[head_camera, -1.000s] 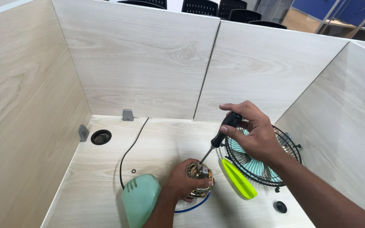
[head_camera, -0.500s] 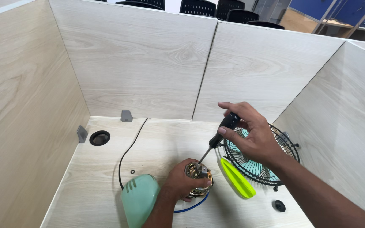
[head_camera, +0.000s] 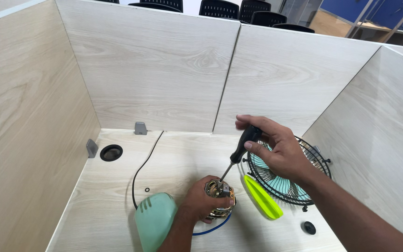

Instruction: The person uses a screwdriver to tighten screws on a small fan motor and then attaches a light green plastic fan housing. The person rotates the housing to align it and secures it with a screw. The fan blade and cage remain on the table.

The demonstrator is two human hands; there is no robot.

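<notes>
On the pale wood-grain desk (head_camera: pixel 117 205), walled by matching partitions:

1. Left hand (head_camera: pixel 201 201): fingers wrapped tight around a small metal fan motor (head_camera: pixel 220 196) with copper windings, holding it upright near the desk's front middle.
2. Right hand (head_camera: pixel 276 149): fingers closed on the black handle of a screwdriver (head_camera: pixel 239 153); shaft slopes down and left, its tip meeting the top of the motor.
3. Mint-green motor housing (head_camera: pixel 155 221): lies just left of the left wrist, at the front edge.
4. Blue wire (head_camera: pixel 213 228): curls out beneath the motor.
5. Black cord (head_camera: pixel 141 170): runs from the housing back toward the rear partition.
6. Lime-green flat piece (head_camera: pixel 262 198): lies just right of the motor, slanted.
7. Black wire fan guard (head_camera: pixel 313 156) with teal blades (head_camera: pixel 276 184): sits behind the right hand, partly hidden by it.
8. Round cable hole (head_camera: pixel 111 152): far left corner, well apart from the hands.
9. Small black round part (head_camera: pixel 309 227): front right, near the guard.
</notes>
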